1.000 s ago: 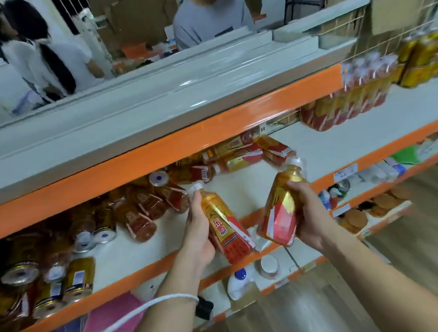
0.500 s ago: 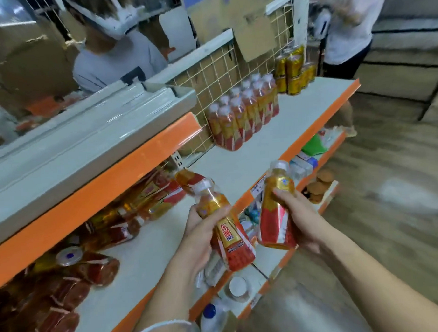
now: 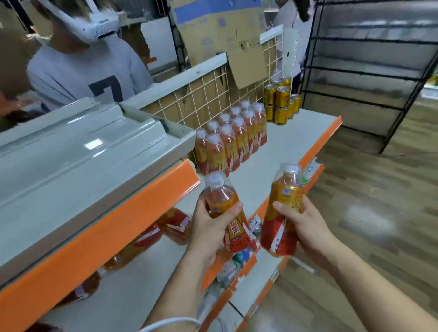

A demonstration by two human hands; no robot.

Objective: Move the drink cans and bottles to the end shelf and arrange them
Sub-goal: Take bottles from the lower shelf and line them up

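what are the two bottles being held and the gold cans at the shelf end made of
The left bottle and right bottle: likely clear plastic, glossy; amber drink shows through above shiny printed wrap labels, white caps. The gold cans: probably metal with a glossy printed coat; they glint like drink cans, but distance leaves it open.

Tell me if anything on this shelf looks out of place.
Yes. Several orange drink bottles with red labels lie on their sides under the grey upper shelf, unlike the upright bottle rows near the gold cans.
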